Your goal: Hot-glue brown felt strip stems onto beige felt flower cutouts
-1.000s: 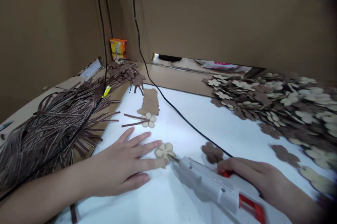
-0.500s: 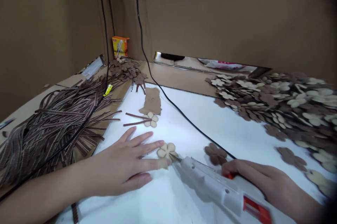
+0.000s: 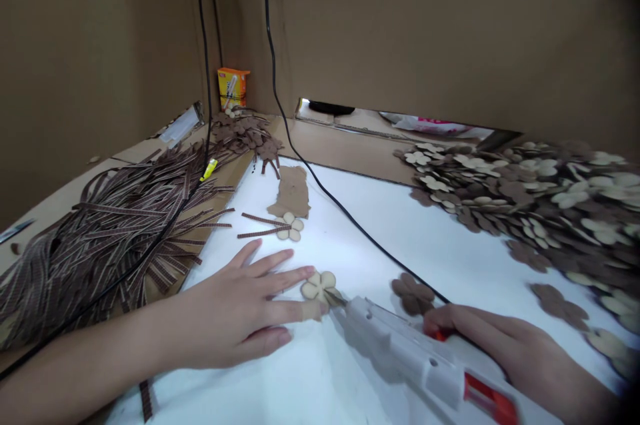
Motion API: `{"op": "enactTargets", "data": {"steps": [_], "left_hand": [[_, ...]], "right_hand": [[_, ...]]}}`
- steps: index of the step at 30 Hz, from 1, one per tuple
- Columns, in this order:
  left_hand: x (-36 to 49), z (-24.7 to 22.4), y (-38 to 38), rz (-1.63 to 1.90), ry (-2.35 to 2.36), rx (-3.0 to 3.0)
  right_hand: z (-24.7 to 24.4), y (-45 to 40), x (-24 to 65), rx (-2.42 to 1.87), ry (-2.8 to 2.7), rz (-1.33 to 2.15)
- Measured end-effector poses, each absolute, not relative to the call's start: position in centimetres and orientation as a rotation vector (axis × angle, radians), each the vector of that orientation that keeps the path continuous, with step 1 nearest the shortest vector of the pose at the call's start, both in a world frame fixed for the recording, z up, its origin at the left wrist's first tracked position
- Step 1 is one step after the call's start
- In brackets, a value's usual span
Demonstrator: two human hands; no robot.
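Your left hand (image 3: 250, 308), fingers spread, touches a cream 5-petalled felt flower (image 3: 319, 285); your right hand (image 3: 507, 342) grips a white-and-red plastic glue gun (image 3: 400, 345).

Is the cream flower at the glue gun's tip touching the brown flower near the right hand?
Apart. The head view shows white surface between the cream flower and the brown flower.

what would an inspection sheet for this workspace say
Surface: white board, cardboard past its far edge
Job's things: beige flower, with the glue gun tip at it, contact unclear
Clutter: ribbon strips heaped left, flower cutouts heaped right
Grips: left grip spread, touching the beige flower; right grip holding the glue gun
Cables: black cable crosses the white board, second cable lies over the ribbon strips
Surroundings: cardboard walls, orange box in the far corner
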State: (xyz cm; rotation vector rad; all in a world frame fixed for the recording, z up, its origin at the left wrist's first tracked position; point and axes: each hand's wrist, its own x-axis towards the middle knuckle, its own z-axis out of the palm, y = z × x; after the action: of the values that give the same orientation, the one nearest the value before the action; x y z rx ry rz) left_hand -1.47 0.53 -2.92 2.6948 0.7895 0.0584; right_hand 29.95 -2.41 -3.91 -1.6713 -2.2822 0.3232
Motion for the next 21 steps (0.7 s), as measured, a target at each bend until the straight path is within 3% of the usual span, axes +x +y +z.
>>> {"op": "enactTargets", "data": {"steps": [21], "left_hand": [[-1.54,-2.97,0.63,0.077,0.779,2.672]], "right_hand": [[-3.30,-2.33,29.83,-1.577,-2.347,0.327]]}}
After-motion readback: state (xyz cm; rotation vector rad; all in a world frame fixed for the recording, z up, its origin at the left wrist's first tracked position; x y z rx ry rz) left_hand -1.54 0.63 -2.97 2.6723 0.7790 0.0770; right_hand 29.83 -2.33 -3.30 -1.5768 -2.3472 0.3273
